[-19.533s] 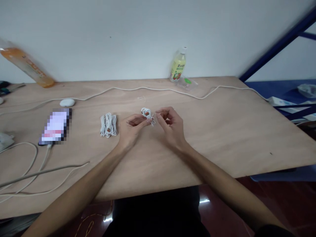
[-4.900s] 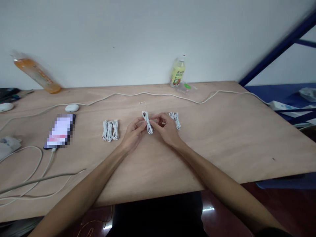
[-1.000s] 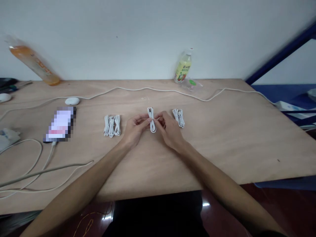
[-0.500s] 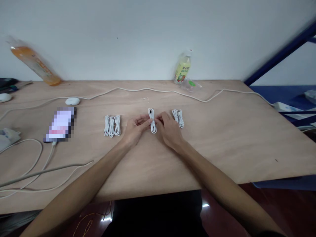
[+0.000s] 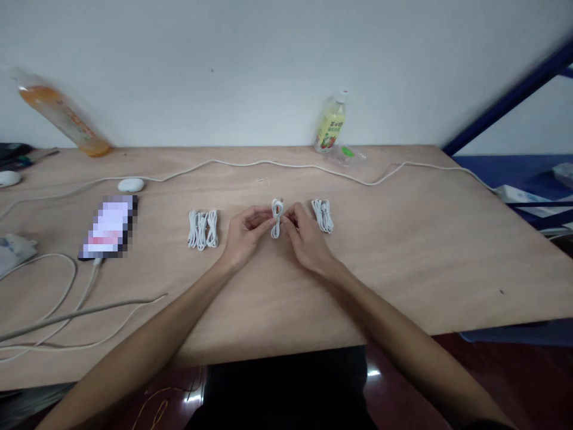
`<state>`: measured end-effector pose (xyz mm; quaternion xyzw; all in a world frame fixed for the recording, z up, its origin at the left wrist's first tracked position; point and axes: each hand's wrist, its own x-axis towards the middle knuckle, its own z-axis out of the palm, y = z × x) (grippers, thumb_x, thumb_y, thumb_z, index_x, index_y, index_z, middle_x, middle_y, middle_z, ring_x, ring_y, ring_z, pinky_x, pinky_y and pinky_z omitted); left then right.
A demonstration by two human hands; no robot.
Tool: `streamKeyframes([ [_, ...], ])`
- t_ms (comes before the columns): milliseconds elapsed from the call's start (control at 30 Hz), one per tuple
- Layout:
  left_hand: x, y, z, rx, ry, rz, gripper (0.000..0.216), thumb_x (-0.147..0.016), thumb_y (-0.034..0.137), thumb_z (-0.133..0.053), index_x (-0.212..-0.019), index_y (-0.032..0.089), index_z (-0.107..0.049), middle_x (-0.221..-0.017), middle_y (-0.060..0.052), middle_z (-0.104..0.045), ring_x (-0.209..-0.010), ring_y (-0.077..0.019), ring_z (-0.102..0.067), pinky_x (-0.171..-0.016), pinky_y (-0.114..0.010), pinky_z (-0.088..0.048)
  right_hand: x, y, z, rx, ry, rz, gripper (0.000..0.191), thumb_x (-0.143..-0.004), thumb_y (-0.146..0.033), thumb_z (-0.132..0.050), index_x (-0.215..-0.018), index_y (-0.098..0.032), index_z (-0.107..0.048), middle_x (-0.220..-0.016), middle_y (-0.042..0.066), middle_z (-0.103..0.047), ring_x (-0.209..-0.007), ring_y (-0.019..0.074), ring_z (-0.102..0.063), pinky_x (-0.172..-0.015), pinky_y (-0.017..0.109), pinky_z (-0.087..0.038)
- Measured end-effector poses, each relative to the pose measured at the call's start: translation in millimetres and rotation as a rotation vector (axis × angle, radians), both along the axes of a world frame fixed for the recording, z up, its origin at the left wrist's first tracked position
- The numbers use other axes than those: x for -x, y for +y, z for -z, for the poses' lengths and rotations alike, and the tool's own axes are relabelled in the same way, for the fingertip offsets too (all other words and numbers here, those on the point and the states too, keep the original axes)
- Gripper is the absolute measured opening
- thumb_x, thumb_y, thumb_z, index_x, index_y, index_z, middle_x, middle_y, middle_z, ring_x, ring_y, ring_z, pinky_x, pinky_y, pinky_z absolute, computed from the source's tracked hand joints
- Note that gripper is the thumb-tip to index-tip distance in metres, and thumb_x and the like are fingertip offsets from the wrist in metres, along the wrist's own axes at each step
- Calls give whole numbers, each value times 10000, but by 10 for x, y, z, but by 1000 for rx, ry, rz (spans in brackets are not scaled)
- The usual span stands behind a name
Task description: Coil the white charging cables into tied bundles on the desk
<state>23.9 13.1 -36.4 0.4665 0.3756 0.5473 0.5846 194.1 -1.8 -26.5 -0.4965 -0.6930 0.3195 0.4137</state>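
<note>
Between my two hands a coiled white cable [image 5: 276,230] is held up over the table, with an orange-coloured connector end showing near its top. My left hand [image 5: 245,234] pinches it at the middle from the left, thumb in front. From the other side, the fingertips of my right hand [image 5: 305,236] close on the same coil. Left of my left hand lie several bundled white cables [image 5: 202,230] side by side. Just beyond my right hand is another group of white cable bundles [image 5: 322,215].
A phone [image 5: 110,227] plugged into a charging cord lies at left, near a white earbud case [image 5: 131,185]. An orange drink bottle [image 5: 62,119] and a yellow drink bottle [image 5: 331,124] lean against the wall. One long white cord [image 5: 264,162] crosses the table's back.
The coiled cable has been turned in my fingers, so its orange connector now shows where a dark one did. Both hands stay in nearly the same place.
</note>
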Motion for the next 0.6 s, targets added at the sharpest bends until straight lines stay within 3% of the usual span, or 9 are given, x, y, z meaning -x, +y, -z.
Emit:
streamKeyframes([
  [300,1,-31,-23,-52,49,0,281,-753,337,-967,-970,209,-840,-1047,-70,-863,-993,-242,-792,-982,-383,-611,-45,52,96,135,106,-61,181,-1058,-383,-491,-910,-284,-456,-741,-47,-543,-668,183,-527,-649,319,-425],
  [467,-12,-57,-32,-110,99,8,218,-801,305,-923,-980,203,-853,-1021,-78,-857,-977,-245,-787,-949,-368,-612,-25,51,64,396,315,-80,237,-1030,-461,-552,-897,-286,-460,-662,-73,-497,-537,153,-458,-500,270,-343],
  [600,3,-87,-47,-195,195,-4,128,-851,260,-850,-972,229,-879,-1033,-74,-850,-994,-250,-774,-970,-373,-603,-39,44,-61,640,473,-135,171,-926,-393,-642,-918,-264,-530,-668,-74,-482,-506,122,-438,-427,233,-259],
])
